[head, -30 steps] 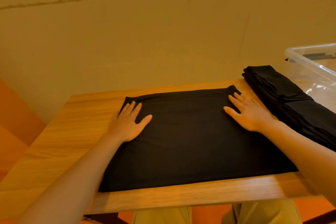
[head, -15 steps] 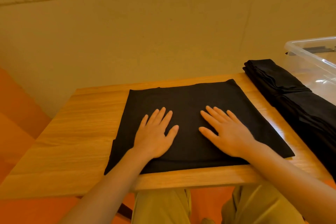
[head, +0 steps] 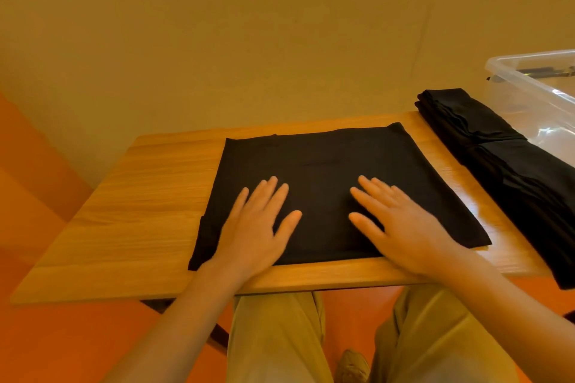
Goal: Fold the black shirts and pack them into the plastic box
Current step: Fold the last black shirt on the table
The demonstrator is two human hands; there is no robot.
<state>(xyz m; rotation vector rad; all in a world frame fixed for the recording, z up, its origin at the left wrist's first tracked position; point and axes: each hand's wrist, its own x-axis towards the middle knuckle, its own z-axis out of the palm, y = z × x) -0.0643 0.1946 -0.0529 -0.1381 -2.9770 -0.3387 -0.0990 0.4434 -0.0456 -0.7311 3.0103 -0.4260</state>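
Flat, straight-fingered left hand [head: 252, 228] and right hand [head: 401, 227] press the half-folded black cotton shirt [head: 336, 171] on the wooden table [head: 124, 211], while the clear plastic box [head: 535, 96] looks unpacked.

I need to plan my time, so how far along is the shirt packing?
Done: a stack of folded shirts lies beside the box. In hand: the left hand and right hand press flat on a part-folded shirt. Left: finish folding, then pack; what the box holds is unclear.
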